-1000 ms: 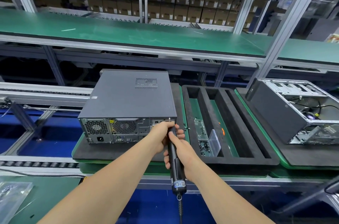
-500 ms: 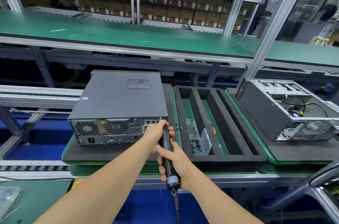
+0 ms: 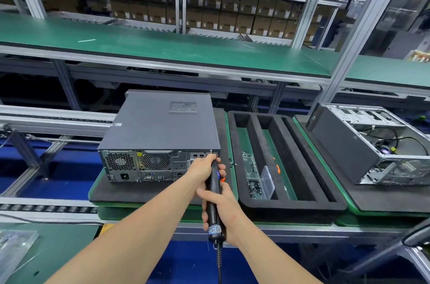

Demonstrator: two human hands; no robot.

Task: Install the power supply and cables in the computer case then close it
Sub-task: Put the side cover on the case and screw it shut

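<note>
The closed computer case (image 3: 160, 125) lies on a black foam pad (image 3: 151, 190), rear panel facing the person. An electric screwdriver (image 3: 212, 183) meets its upper right rear corner. The left hand (image 3: 204, 167) and the right hand (image 3: 220, 209) each have their grip curled round the tool.

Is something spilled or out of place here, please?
Small black screws lie loose in the foam tray, beside a clear plastic box that stands tilted; they look spilled rather than stored. Nothing else stands out.
</note>
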